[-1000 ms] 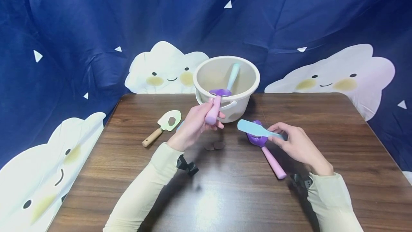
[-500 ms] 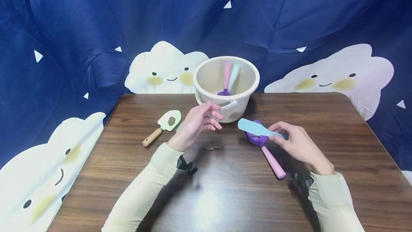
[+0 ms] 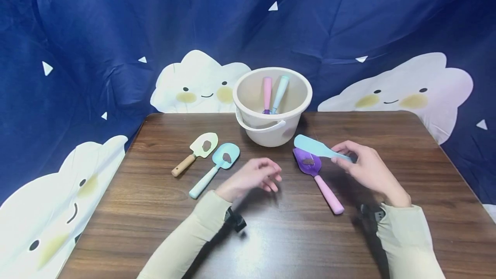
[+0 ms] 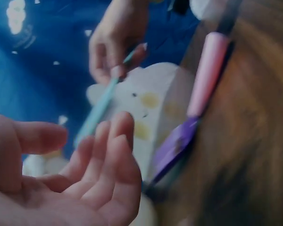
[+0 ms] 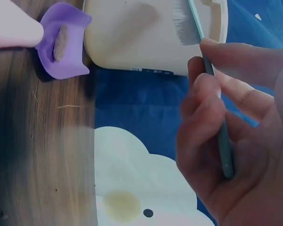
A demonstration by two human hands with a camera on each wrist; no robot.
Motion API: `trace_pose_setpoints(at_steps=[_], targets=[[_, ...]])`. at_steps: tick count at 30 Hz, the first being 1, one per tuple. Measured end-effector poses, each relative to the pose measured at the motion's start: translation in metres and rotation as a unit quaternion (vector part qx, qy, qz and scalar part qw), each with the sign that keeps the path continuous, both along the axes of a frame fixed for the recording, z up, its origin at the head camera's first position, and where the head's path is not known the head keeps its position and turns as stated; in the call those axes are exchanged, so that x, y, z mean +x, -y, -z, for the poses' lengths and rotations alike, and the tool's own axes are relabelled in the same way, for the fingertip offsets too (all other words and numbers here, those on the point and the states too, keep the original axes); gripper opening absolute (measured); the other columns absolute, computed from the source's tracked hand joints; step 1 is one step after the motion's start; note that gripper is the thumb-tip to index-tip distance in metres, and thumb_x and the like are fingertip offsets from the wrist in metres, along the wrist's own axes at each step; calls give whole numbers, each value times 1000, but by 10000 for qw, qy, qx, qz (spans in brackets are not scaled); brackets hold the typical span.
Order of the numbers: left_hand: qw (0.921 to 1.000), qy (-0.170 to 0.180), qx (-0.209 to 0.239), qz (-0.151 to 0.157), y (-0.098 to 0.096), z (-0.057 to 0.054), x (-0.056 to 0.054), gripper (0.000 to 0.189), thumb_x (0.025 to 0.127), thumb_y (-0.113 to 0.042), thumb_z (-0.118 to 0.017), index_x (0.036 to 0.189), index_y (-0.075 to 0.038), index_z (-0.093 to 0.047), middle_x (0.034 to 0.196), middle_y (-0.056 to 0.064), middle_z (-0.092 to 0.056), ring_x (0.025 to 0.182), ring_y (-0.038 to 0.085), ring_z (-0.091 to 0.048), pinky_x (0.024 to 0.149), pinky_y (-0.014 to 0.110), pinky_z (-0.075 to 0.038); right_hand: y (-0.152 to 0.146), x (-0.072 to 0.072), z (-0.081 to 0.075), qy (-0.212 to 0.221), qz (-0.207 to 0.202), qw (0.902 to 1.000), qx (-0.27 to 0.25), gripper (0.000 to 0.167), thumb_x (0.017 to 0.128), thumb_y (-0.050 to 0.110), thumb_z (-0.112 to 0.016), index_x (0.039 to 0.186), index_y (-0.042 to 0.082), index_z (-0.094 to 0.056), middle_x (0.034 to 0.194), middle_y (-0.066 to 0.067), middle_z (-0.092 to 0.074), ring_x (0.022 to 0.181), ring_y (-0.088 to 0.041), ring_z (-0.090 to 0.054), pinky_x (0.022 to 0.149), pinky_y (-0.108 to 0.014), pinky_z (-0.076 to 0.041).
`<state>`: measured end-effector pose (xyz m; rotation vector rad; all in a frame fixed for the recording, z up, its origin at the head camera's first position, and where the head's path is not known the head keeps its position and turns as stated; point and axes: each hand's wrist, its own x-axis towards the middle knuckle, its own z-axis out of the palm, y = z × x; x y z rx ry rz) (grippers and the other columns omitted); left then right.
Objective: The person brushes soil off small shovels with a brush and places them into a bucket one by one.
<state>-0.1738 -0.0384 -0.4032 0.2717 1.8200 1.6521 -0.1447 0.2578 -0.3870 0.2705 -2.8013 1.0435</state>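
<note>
My left hand [image 3: 253,175] hovers over the middle of the table, fingers loosely bent around nothing. In the right hand [image 3: 366,167] I pinch the thin handle of a light-blue brush [image 3: 311,146]; the right wrist view shows pale bristles along one side. Under the brush lies a purple shovel [image 3: 308,165] with a pink handle and a brown clump [image 5: 60,43] on its blade. A beige bucket [image 3: 267,130] stands behind; a pink handle [image 3: 268,94] and a light-blue handle [image 3: 280,94] lean inside it, their lower ends mostly hidden.
Left of my left hand lie a light-blue shovel [image 3: 209,180] and a pale-green shovel [image 3: 199,145] with a wooden handle, each bearing a brown clump. The bucket's white handle hangs at its front. A blue cloud-print curtain [image 3: 329,20] closes off the table's far side.
My left hand has let the pink-handled purple shovel go into the bucket, then drawn back toward me, uncovering the light-blue shovel. The brush in my right hand has shifted slightly right.
</note>
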Motion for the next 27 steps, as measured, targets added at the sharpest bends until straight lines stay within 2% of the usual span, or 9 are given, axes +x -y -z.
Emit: trace_pose_setpoints(at_steps=[4, 6, 9, 11, 14, 16, 20, 25, 27], targets=[[9992, 285, -53, 266, -22, 20, 15, 29, 97, -10, -51, 117, 11, -55, 100, 28, -65, 64, 15, -66, 63, 28, -59, -6, 0, 3, -42, 49, 10000, -37, 17, 89, 21, -69, 105, 15, -66, 89, -2, -69, 71, -9, -55, 59, -21, -46], [9983, 228, -214, 482, -33, 27, 22, 26, 97, -9, -52, 115, 10, -56, 97, 26, -66, 63, 15, -64, 63, 29, -60, -8, 1, 4, -83, 93, 9999, 2, 17, 89, 20, -69, 105, 14, -66, 88, -2, -69, 71, -9, -55, 59, -21, -46], [9890, -637, -903, 984, -47, 35, 28, 25, 96, -16, -56, 112, 2, -57, 88, 15, -69, 60, 13, -64, 62, 25, -58, -12, 2, 5, -37, 158, 9999, -36, 17, 89, 19, -69, 105, 13, -65, 86, -3, -68, 67, -9, -55, 57, -22, -46], [9660, -1565, -1533, 1370, -55, 36, 32, 25, 95, -21, -58, 113, -4, -57, 83, 6, -70, 59, 9, -63, 65, 20, -54, -14, 3, 6, 24, 164, 9998, -98, 17, 89, 18, -69, 105, 12, -65, 85, -4, -67, 65, -10, -56, 56, -22, -48], [9098, -2954, -2322, 1764, -66, 36, 35, 33, 95, -29, -59, 123, -12, -54, 82, -7, -65, 69, 1, -59, 71, 12, -45, -17, 3, 7, 116, 137, 9997, -175, 17, 90, 17, -68, 105, 11, -64, 83, -5, -65, 64, -8, -56, 55, -23, -50], [8837, -3412, -2590, 1887, -73, 36, 37, 39, 95, -32, -58, 131, -18, -50, 83, -8, -60, 75, 1, -54, 71, 13, -42, -18, 3, 7, 157, 108, 9997, -177, 17, 90, 16, -68, 105, 10, -64, 82, -5, -65, 63, -7, -56, 55, -23, -50], [8452, -3830, -3086, 2089, -87, 34, 42, 49, 97, -39, -55, 143, -31, -41, 90, -1, -54, 84, 6, -48, 67, 17, -43, -18, 3, 8, 251, 97, 9994, -206, 18, 90, 17, -68, 106, 9, -64, 83, -6, -65, 63, -7, -56, 55, -23, -50], [8040, -3946, -3662, 2526, -102, 34, 48, 51, 98, -52, -44, 147, -43, -33, 110, 5, -52, 90, 8, -50, 69, 22, -49, -18, 2, 8, 225, 65, 9995, -222, 19, 89, 16, -69, 106, 8, -64, 83, -7, -66, 61, -6, -57, 55, -23, -50], [7912, -3981, -3829, 2624, -105, 35, 50, 50, 98, -56, -39, 147, -45, -32, 113, 5, -51, 91, 9, -51, 71, 23, -49, -18, 2, 9, 181, 39, 9996, -214, 19, 89, 16, -69, 106, 8, -64, 82, -7, -66, 60, -6, -56, 54, -23, -49]])
